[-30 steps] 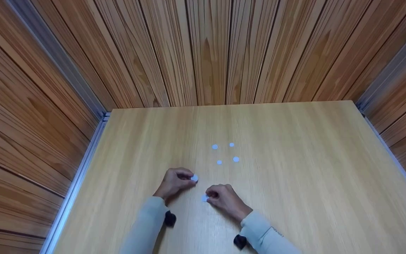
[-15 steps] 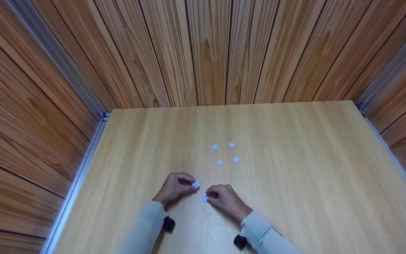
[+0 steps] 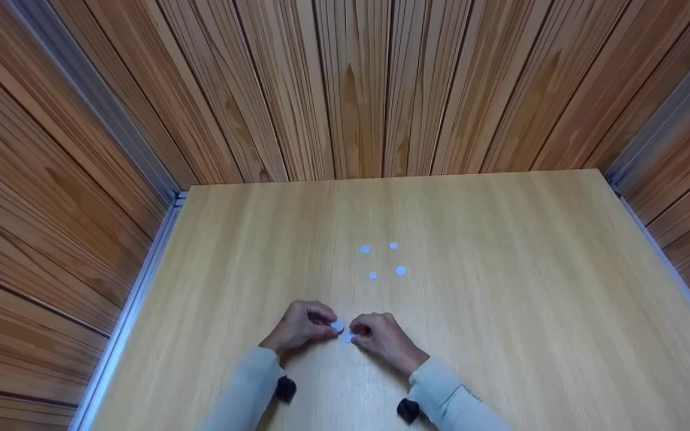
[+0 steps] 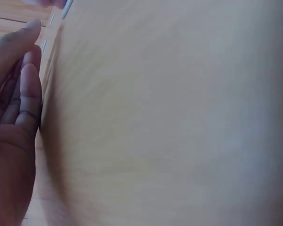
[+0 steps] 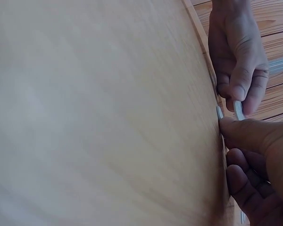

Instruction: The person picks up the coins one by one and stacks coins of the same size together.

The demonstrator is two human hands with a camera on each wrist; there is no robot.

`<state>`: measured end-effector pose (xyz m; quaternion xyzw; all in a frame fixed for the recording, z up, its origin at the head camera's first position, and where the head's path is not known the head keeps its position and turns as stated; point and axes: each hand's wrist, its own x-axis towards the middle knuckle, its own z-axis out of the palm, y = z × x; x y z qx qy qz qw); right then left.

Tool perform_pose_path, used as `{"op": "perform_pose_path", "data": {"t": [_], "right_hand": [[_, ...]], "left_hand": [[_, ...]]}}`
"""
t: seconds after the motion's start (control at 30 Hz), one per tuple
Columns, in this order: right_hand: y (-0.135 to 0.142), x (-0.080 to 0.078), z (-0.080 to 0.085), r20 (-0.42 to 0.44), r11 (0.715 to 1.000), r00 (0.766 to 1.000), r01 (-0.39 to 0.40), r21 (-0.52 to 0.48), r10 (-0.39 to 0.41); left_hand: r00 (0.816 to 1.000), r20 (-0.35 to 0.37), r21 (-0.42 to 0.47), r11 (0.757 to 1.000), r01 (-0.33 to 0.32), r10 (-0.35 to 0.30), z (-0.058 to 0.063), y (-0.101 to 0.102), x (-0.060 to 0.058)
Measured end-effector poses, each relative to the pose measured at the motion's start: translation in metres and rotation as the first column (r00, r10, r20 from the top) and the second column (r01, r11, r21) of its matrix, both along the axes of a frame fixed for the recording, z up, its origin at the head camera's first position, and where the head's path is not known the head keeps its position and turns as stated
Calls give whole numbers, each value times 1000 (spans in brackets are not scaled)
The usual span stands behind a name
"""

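Between thumb and fingers my left hand (image 3: 302, 327) pinches a small white disc (image 3: 338, 325), which the right wrist view shows edge-on as a thin white piece (image 5: 238, 109). Just to its right, my right hand (image 3: 386, 340) pinches the edge of another white disc (image 3: 346, 337) that lies on the table. The two discs are very close together; whether they touch I cannot tell. In the left wrist view the left hand (image 4: 14, 99) shows at the left edge, and its disc is hidden there.
Farther back on the wooden table (image 3: 501, 269) lie several white discs in a loose square, among them a larger one (image 3: 401, 270) and a smaller one (image 3: 372, 276). Wood-panelled walls (image 3: 357, 90) stand behind and at both sides.
My left hand has moved toward me and slightly right, bringing its disc close to the one at my right hand. The right hand and the discs farther back have stayed in place.
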<state>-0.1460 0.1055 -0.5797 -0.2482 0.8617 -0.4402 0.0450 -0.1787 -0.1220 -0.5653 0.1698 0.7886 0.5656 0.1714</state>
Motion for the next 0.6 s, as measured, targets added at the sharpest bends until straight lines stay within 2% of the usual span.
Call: {"op": "perform_pose_path", "data": {"t": [0.13, 0.37, 0.6], "right_hand": [[0, 0, 0, -13, 1000, 1000, -3, -1, 3], [0, -1, 0, -15, 1000, 1000, 6, 7, -6], [0, 0, 0, 6, 1000, 1000, -1, -4, 1]], "left_hand": [[1000, -6, -8, 1000, 25, -25, 11, 1, 6], [999, -9, -33, 998, 48, -48, -12, 0, -2], [994, -28, -58, 993, 99, -101, -16, 1, -3]]}}
